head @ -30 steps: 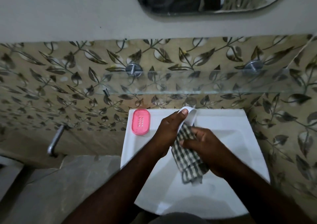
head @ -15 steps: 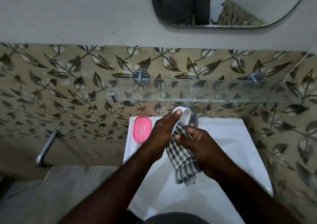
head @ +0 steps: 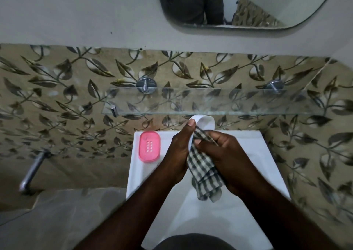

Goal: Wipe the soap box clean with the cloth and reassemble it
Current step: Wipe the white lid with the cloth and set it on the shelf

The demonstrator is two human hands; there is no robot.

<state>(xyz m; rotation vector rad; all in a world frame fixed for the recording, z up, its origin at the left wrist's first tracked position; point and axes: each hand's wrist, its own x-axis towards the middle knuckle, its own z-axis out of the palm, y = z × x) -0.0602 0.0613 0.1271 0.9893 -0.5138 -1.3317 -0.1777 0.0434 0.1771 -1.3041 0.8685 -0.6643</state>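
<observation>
left hand (head: 177, 154): fingers curled round the white soap box half (head: 205, 122); one fingertip on its upper rim. grip = clamped on the part.
right hand (head: 227, 158): fingers curled, pinching the checked cloth (head: 204, 175) against the box half.
white soap box half: held over the rear edge of the sink (head: 267, 154), approx. centre, far end tilted up; lower end hidden by cloth + hands.
cloth: upper end btw. both hands, touching the box half; remainder hangs loose over the basin.
pink soap box tray (head: 149, 146): lies flat on the sink's rear left corner, holes up, just left of the left hand; apart from the white half.
glass shelf (head: 210, 101): on the leaf-pattern wall above the sink, just behind the box half.
mirror (head: 267, 5): above the shelf.
metal pipe (head: 31, 175): on the wall, well left of the sink.
</observation>
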